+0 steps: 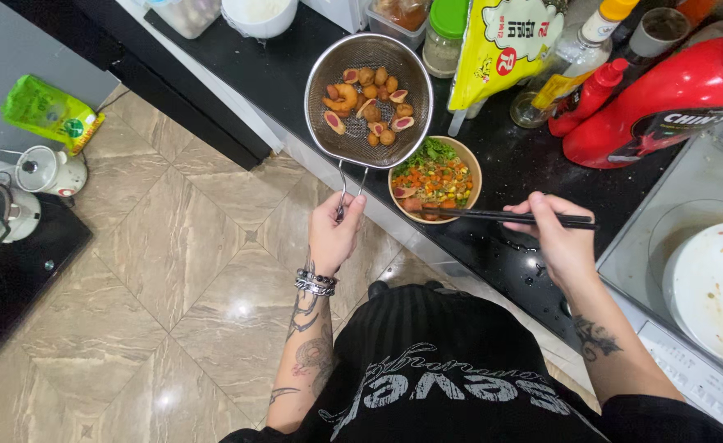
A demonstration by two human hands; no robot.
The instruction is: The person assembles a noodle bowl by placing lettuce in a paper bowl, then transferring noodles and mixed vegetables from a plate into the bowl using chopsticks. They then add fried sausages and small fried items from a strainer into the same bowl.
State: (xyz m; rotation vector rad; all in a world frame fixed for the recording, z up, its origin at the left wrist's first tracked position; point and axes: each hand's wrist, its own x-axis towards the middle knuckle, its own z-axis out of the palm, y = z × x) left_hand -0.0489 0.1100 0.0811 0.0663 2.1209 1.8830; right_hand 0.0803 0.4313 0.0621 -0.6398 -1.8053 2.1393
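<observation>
Place: home kitchen
Signs: black table crowded with sauce bottles, induction cooktop, tiled floor

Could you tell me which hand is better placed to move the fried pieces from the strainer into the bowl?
Probably the right hand: it holds the chopsticks, tips over the bowl. The left hand grips the strainer handle.

Silver strainer, black chopsticks (beige bowl)
</observation>
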